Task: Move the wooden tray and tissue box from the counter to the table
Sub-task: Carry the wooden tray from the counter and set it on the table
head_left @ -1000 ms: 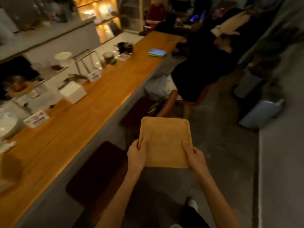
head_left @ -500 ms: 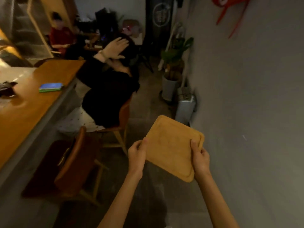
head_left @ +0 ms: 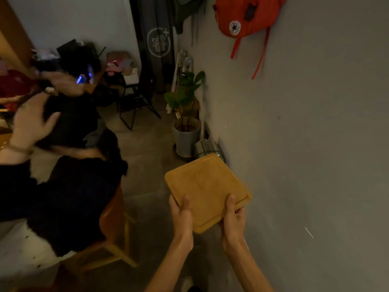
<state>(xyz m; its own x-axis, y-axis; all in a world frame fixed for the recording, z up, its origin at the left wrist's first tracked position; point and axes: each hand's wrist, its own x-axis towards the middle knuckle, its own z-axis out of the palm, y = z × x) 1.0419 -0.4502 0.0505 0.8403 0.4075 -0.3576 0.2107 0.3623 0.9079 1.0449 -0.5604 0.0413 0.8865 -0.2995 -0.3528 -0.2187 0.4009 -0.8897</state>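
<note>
two hands hold the wooden tray [head_left: 207, 191] up in the air by its near edge, left hand [head_left: 182, 216] and right hand [head_left: 233, 220] both pinching it, thumbs on top. it sits close to the wall [head_left: 315, 144], past a seated person [head_left: 63, 186]. this looks like the carrying step; next, find the table, which is not in sight.

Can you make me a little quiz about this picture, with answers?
1. True or false: both hands hold the tray.
2. What red thing hangs on the wall? A) backpack B) hat C) clock
3. Fill in: the plant stands in a grey ____.

Key: 1 true: left hand and right hand grip its near edge. 2 A, the backpack. 3 pot.
</note>
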